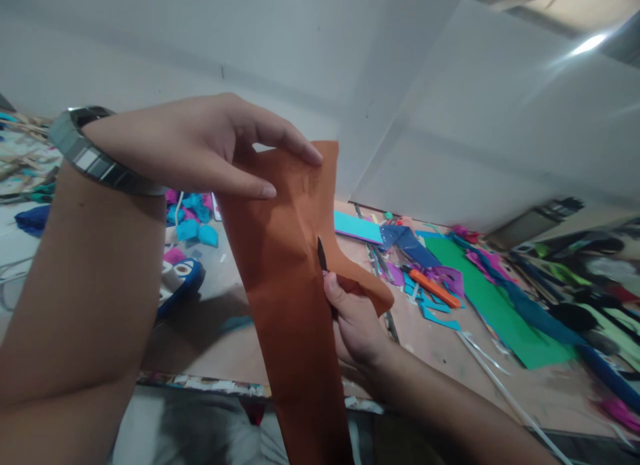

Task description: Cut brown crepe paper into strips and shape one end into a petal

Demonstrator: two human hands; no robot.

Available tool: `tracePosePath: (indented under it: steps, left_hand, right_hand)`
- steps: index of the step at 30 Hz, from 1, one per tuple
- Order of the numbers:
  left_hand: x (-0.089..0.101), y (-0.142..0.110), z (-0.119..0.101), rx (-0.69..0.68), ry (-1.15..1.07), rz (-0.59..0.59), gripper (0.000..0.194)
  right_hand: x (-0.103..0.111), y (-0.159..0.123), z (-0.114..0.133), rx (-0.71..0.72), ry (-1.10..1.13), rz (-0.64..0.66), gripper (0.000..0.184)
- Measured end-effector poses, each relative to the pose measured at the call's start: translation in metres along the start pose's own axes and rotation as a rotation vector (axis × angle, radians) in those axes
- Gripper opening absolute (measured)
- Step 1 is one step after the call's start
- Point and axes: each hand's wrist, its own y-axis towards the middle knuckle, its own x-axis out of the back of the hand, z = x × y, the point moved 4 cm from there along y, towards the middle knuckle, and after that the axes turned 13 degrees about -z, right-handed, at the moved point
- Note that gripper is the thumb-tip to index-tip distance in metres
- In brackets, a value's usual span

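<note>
A long sheet of orange-brown paper (285, 278) hangs upright in front of me, its lower end reaching below the table edge. My left hand (215, 138), with a metal-banded watch (100, 158) on the wrist, pinches the sheet near its top, thumb on the near face. Lower down, my right hand (357, 325) grips a pair of scissors (321, 253); only a dark pointed blade shows against the paper, and the handles are hidden. To the right of the blade, a cut flap of the sheet (367, 281) curls outward over my right hand.
The worktable (425, 358) carries an orange box cutter (434, 288), blue and purple scraps, and a green sheet (480, 285). Left of the paper lie a blue tape dispenser (187, 278) and crumpled blue pieces (195, 228). A white wall (280, 51) rises behind.
</note>
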Motion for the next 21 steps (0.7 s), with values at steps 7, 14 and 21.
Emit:
tracePosePath:
  steps: [7,14,21]
  left_hand:
    - [-0.0011,0.0006,0.0007,0.001,-0.002,0.006,0.049]
    - [-0.0012,-0.0011,0.0016,0.022,-0.008,0.015,0.051]
    - [-0.0008,-0.0003,0.0007,0.003,-0.001,0.018,0.049]
  right_hand:
    - [-0.002,-0.0008,0.0005,-0.019,-0.02,0.008,0.043]
    - [-0.0009,0.0013,0.0004,0.018,-0.002,0.017,0.037]
    - [0.0009,0.0016,-0.0029,-0.052,-0.009,0.016,0.055]
